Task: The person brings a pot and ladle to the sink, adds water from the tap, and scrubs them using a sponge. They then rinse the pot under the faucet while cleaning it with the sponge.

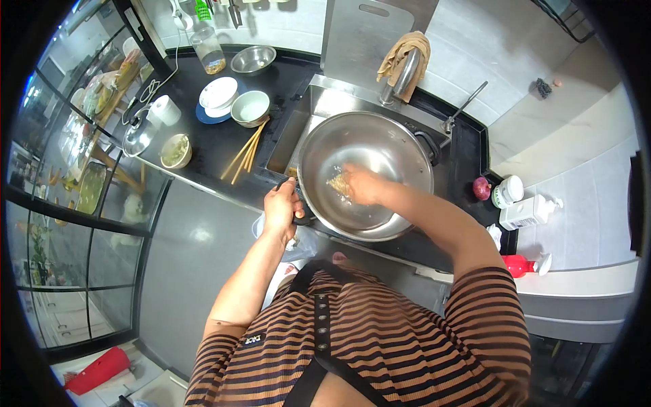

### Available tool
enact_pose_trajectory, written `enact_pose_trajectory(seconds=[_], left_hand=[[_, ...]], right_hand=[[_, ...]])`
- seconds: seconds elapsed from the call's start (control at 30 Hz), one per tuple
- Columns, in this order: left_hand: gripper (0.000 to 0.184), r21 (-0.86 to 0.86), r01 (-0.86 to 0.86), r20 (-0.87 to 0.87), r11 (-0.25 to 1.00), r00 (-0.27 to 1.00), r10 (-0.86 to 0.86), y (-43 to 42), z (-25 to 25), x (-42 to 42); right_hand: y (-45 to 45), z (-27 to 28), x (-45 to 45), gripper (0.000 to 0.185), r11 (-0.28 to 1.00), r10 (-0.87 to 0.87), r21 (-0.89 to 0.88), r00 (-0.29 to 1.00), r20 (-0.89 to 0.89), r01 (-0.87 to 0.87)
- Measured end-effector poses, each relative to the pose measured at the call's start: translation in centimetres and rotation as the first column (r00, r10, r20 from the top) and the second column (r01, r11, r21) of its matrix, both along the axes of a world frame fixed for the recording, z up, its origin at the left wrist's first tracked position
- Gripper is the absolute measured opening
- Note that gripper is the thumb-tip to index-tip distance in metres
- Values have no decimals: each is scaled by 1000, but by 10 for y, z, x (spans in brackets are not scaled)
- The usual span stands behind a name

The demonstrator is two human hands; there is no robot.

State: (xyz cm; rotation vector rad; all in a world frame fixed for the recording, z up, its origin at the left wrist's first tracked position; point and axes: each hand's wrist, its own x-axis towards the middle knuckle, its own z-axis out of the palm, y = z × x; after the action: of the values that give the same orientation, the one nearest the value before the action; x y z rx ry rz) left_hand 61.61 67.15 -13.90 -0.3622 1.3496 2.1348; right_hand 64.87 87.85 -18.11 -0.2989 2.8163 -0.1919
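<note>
A wide steel wok [397, 152] rests over the sink, tilted slightly. My left hand [283, 207] is closed around the wok's black handle [303, 216] at the left rim. Inside the wok, my right hand [363, 184] presses a pale yellow, rough-looking clump [337, 183] against the metal. Whether it is a scrubber or food scraps is hard to make out, and the fingers partly cover it. Small whitish spots, perhaps suds, lie around it. A second black handle [427, 146] sticks out at the wok's right.
Left of the steel sink [281, 146] lie several chopsticks [248, 154], a light bowl [250, 108], stacked white dishes [218, 95], a bowl with green food [176, 150] and a steel bowl [253, 60]. A cloth [407, 51] drapes the faucet. An onion [481, 188] and bottles [525, 212] stand right.
</note>
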Motion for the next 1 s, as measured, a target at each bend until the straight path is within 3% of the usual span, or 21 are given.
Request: enact_pose_trajectory(seconds=[0.1,0.2,0.23,0.33,0.37,0.47,0.57,0.87,1.0], left_hand=[[17,-2,22,-12,1000,1000,-22,-1,-3,-2],[17,-14,18,-15,1000,1000,-18,0,-1,0],[17,-18,9,-19,1000,1000,-9,0,0,0],[17,6,20,-13,1000,1000,-20,-1,-4,-2],[17,1,14,-10,1000,1000,-14,-1,-4,-2],[16,-2,6,-5,1000,1000,-6,0,-3,-1],[16,1,15,-10,1000,1000,-15,0,-5,-1],[15,-3,14,1,1000,1000,-14,1,1,-1],[15,4,15,-2,1000,1000,-15,0,1,0]], right_hand=[[-7,6,20,28,996,32,-91,993,114,-22],[-1,5,0,27,979,189,50,971,146,-198],[5,-7,-4,28,996,59,-60,998,3,-58],[22,-7,-20,29,991,21,134,998,61,-29],[23,9,-8,30,987,-159,32,984,77,157],[38,-20,7,29,988,-151,53,988,44,148],[25,3,7,28,974,-227,51,966,120,223],[32,-23,-5,28,979,-41,202,996,78,25],[34,-24,-11,27,978,-72,198,996,52,60]])
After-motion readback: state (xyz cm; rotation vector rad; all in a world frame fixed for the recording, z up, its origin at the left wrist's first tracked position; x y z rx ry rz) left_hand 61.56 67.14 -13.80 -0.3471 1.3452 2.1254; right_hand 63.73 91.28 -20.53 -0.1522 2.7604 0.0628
